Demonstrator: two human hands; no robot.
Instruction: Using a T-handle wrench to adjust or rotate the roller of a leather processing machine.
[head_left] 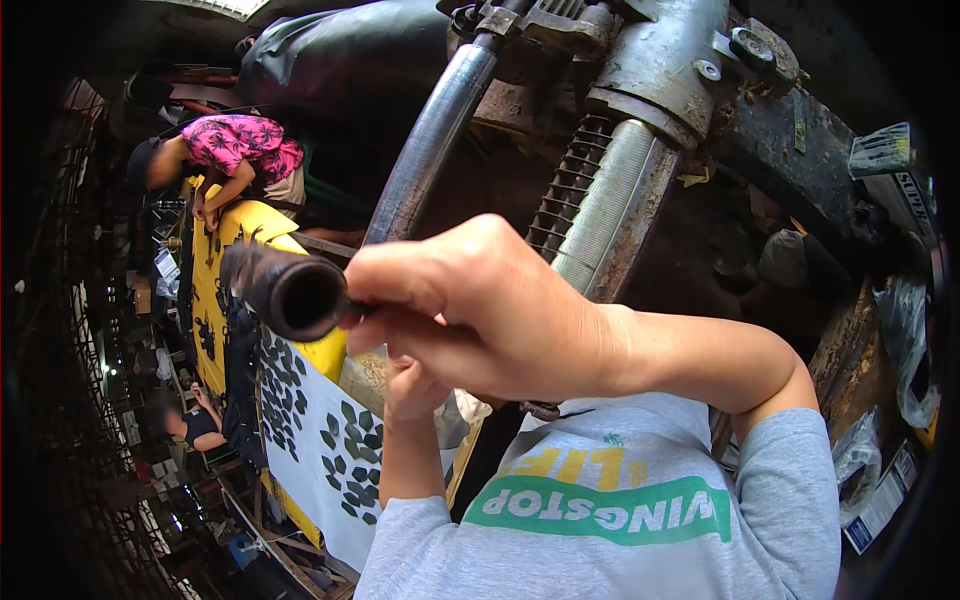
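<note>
My right hand (pixel 480 310) reaches across the middle of the view, its fingers closed round the near side of a dark hollow tube (pixel 285 290). The tube's round open end faces up toward me, and its far end is blurred. Behind and below the right hand is my left hand (pixel 412 388), partly hidden. Its visible fingers look curled, and what they hold, if anything, is hidden. Past the hands stands a large metal machine (pixel 650 60) with a shiny round column (pixel 435 140), a coil spring (pixel 575 185) and a ridged metal cylinder (pixel 615 205).
To the left, a white sheet (pixel 315 455) carries many dark leaf-shaped pieces (pixel 350 450). Beyond it lies a yellow surface (pixel 205 290) where a person in a pink shirt (pixel 240 150) leans. Another person (pixel 200 425) sits farther left. Clear plastic bags (pixel 905 350) hang at the right.
</note>
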